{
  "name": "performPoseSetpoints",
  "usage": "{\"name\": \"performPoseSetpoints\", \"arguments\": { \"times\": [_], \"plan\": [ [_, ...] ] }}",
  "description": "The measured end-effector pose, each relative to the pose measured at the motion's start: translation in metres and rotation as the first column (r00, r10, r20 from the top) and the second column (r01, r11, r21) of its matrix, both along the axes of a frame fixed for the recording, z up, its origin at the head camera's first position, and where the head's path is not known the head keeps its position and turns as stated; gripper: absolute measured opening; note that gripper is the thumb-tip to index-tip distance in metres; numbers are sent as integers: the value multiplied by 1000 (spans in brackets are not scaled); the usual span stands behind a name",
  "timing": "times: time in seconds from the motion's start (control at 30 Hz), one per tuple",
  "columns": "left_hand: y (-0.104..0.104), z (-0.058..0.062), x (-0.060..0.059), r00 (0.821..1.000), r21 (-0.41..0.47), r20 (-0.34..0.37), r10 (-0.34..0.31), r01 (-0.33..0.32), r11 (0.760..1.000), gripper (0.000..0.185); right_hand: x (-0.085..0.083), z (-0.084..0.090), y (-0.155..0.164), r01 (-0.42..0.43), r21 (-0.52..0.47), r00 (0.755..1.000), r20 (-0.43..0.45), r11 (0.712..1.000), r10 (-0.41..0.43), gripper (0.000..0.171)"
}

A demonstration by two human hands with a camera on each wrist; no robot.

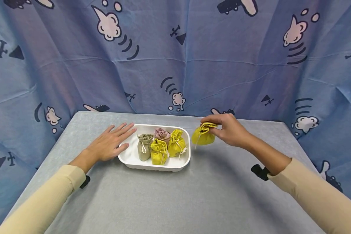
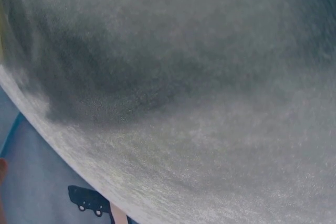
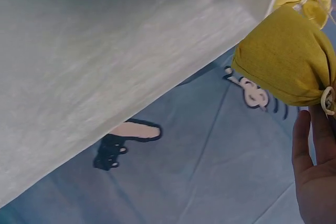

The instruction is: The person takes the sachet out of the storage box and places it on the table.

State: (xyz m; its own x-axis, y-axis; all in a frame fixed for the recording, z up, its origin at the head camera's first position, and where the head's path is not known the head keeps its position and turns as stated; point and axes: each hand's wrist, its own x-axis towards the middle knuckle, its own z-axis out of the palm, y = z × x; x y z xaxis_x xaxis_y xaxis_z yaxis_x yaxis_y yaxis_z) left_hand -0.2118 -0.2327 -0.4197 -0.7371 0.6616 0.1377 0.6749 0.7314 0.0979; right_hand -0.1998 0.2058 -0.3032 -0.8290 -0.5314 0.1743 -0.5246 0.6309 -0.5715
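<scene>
My right hand (image 1: 229, 130) pinches a yellow drawstring pouch (image 1: 203, 137) by its gathered top, just right of the white tray (image 1: 128, 165). In the right wrist view the same pouch (image 3: 286, 56) hangs plump from the fingers. Inside the tray stand a grey-green pouch (image 1: 144, 151), a mauve pouch (image 1: 162, 134) and two yellow pouches, one in front (image 1: 159, 154) and one at the right (image 1: 176, 146). My left hand (image 1: 106, 144) lies with spread, straight fingers at the tray's left rim. The left wrist view shows tabletop and no pouch.
A grey cloth-covered table (image 1: 152, 198) carries the tray near its far edge. Behind and at both sides hangs a blue patterned curtain (image 1: 210, 74). Dark wrist straps (image 1: 260, 172) show at the sleeves.
</scene>
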Motion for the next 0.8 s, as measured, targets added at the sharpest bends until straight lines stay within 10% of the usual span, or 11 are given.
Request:
{"name": "performPoseSetpoints", "arguments": {
  "times": [0.8],
  "plan": [
    [1,1,0,1000,-11,-4,5,-5,1000,63,-21,-39,50,176,35,984,35,984,-177,37]
  ]
}}
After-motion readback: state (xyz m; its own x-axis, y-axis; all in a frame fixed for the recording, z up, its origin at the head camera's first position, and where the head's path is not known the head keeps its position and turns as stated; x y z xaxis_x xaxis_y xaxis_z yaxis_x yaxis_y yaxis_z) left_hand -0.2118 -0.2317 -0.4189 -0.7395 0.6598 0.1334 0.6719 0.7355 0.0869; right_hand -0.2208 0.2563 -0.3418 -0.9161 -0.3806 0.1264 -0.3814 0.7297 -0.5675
